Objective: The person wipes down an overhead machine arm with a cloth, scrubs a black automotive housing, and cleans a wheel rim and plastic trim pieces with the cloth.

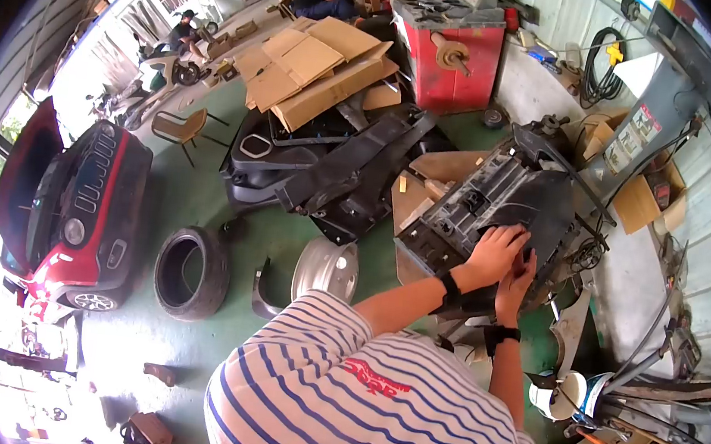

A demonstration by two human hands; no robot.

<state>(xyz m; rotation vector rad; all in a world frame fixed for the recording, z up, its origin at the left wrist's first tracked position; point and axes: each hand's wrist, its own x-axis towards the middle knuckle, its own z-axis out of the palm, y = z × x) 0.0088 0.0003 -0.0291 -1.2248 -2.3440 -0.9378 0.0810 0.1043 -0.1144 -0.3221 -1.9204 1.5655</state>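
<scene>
A large black plastic car part (472, 201), with a ribbed body and a smooth curved panel (539, 202) on its right, lies in front of me. My left hand (495, 256) rests at the panel's near edge, its fingers bent and closed over it. Close beside it, my right hand (516, 288) is held against the same edge, fingers together and pointing up. Its fingertips are partly hidden, and whatever small thing may lie between the hands does not show. Dark bands circle both wrists.
More black plastic parts (327, 167) and flattened cardboard (320, 67) lie ahead. A tyre (191, 274) and a wheel rim (327, 269) stand on the green floor. A red car (84, 211) is at left, a red cabinet (450, 63) behind, a bucket (558, 395) at right. Two people sit farther back.
</scene>
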